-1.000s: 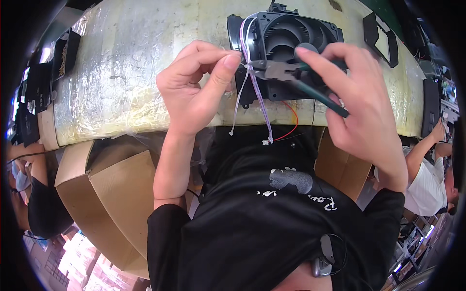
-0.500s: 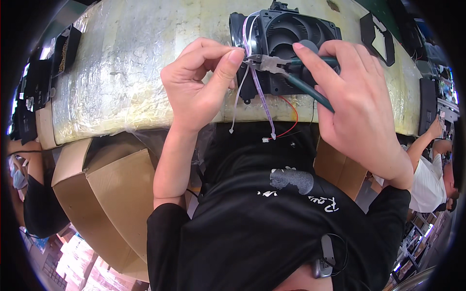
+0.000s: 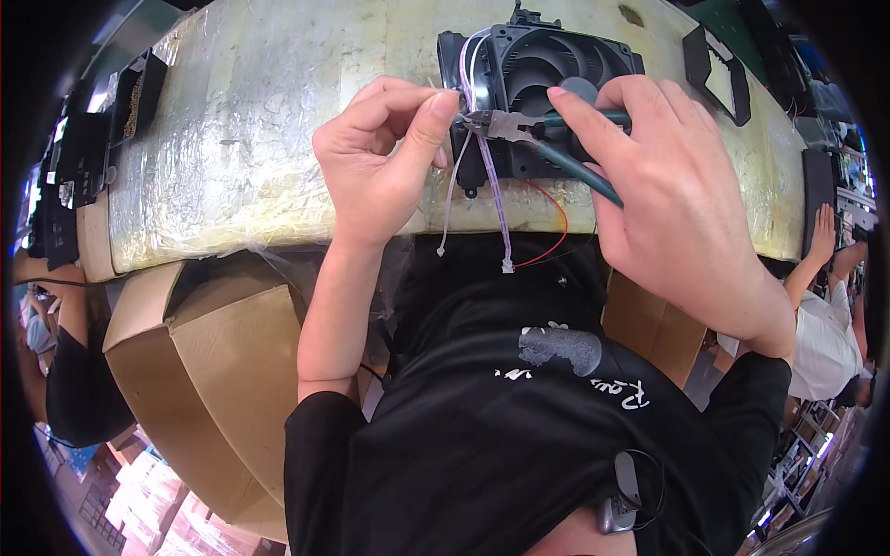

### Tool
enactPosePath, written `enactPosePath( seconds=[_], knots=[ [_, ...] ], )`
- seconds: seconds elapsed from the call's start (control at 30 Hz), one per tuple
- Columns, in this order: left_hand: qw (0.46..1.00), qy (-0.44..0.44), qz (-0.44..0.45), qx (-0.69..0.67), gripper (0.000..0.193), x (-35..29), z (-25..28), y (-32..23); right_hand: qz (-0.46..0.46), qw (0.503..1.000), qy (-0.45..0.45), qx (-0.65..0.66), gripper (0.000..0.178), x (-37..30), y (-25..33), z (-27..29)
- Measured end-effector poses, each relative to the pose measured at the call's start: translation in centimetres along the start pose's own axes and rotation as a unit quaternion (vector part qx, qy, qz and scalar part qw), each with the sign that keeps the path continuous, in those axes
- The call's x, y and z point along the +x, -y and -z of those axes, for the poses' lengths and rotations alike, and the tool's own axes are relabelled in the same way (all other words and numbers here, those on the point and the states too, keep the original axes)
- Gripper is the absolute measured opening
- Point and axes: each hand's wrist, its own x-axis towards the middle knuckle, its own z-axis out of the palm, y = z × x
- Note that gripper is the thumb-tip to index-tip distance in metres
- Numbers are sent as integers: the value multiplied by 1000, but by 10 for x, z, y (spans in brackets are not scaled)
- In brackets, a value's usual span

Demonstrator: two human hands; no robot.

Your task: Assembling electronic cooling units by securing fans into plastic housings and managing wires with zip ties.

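My right hand [image 3: 663, 176] grips dark green-handled wire cutters [image 3: 510, 126] over the black fan unit [image 3: 603, 54]. Their metal jaws touch or nearly touch a bundle of white and purple wires [image 3: 492, 181] at the unit's left side; whether the jaws are closed is hard to see. Beside the cutter tips, my left hand [image 3: 380, 153] is closed in a pinch. A thin pale strip [image 3: 430, 83] pokes out above its fingers, and the rest of it is hidden. From the unit hang white connectors [image 3: 507, 266] and a red wire [image 3: 565, 222] over the table's near edge.
The table [image 3: 232, 139] is wrapped in clear film. A black frame [image 3: 718, 76] lies at the right, and a black bin [image 3: 139, 97] of small parts stands at the left. An open cardboard box [image 3: 222, 371] sits below the left edge. Other people are at both sides.
The cutters and my right hand have shifted slightly left. My left hand keeps its pinch near the cutter tips. The hanging connectors have swung a little left.
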Motion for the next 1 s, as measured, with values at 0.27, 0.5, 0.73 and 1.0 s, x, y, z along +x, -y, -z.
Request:
enactPosePath(
  seconds=[0.27,0.5,0.73,1.0],
  knots=[
    [1000,-5,-3,-2,7,-5,-3,0,-15,1000,10,-19,57,-2,9,-3],
    [999,-53,6,-6,10,-5,-4,1,-6,998,-3,-62,44,-3,6,-13],
    [909,-339,-148,194,8,-61,68,-35,-215,965,-77,128,39,-46,-63,-23],
    [781,-57,-32,621,5,-177,126,61,-153,943,-262,138,48,-68,-108,-78]
  ],
)
